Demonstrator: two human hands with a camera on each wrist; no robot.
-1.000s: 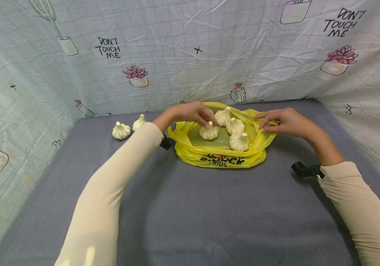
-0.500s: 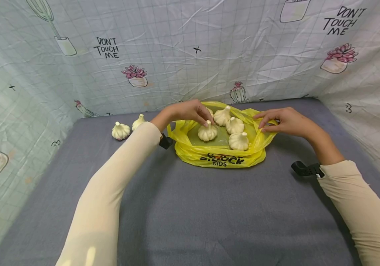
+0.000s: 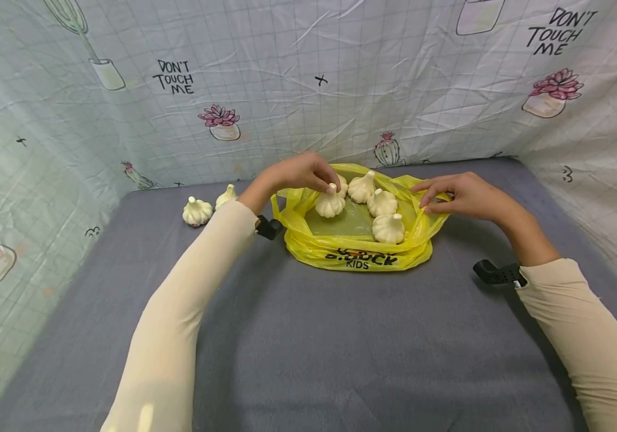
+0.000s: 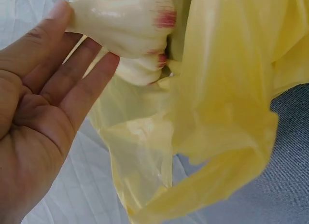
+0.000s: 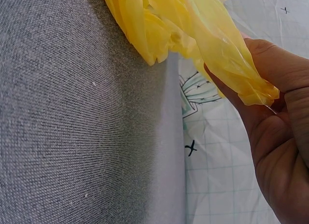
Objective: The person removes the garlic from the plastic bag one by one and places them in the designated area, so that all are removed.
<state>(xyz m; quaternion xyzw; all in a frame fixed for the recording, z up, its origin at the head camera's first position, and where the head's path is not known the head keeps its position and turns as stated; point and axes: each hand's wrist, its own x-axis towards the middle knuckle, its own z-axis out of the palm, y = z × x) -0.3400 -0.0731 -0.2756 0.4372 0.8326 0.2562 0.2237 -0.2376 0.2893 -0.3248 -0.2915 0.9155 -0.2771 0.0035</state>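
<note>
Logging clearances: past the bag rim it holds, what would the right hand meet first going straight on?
In the yellow bag, the right hand would probably meet the middle right-side garlic bulb first, though depth is unclear; it might pass above.

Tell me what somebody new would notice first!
Probably the bright yellow bag, open on the gray table with garlic bulbs inside. Next, the left fingers, pinching one bulb by its stem at the bag's mouth. Two more bulbs sit on the table, left of the bag.
</note>
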